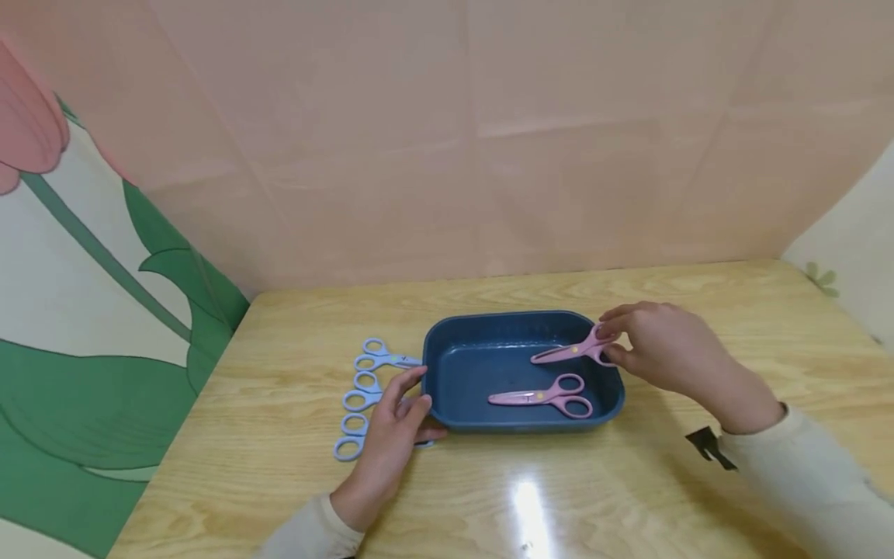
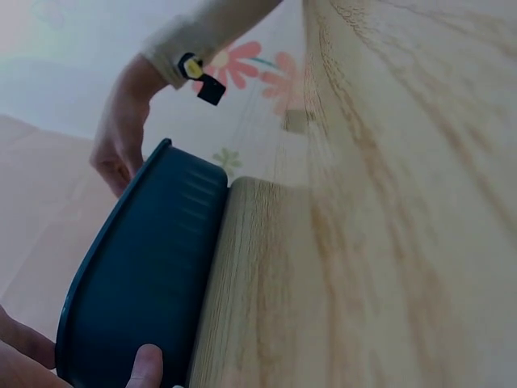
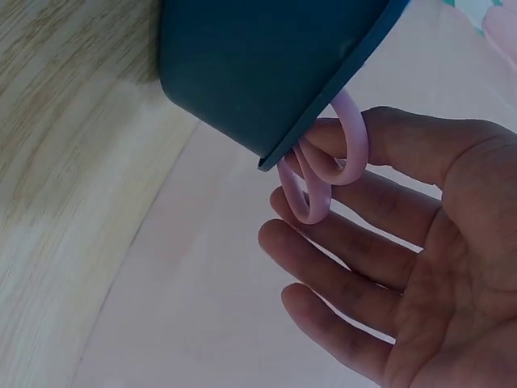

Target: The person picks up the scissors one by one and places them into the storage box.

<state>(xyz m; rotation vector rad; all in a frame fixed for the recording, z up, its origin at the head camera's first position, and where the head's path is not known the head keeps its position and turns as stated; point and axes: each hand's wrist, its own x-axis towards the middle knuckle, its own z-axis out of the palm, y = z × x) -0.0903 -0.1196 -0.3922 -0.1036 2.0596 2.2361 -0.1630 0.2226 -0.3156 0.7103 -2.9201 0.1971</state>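
A dark blue rectangular bin (image 1: 517, 425) stands on the table with a pair of pink scissors (image 1: 538, 397) lying flat inside. My right hand (image 1: 663, 345) pinches the handle loops of another pair of pink scissors (image 1: 569, 352) at the bin's right end; in the right wrist view its pink loops (image 3: 353, 137) stick out past the rim, between thumb and fingers. My left hand (image 1: 391, 442) holds the bin's left end, its fingers spread around the near corner. Three pairs of light blue scissors (image 1: 380, 358) lie beside the bin, partly hidden by the left hand and bin.
The wooden table (image 1: 279, 373) meets a pink-covered wall (image 1: 475, 194) at the back. A painted flower panel (image 1: 105, 310) stands at the left. A black strap end (image 1: 711, 448) hangs from the right sleeve.
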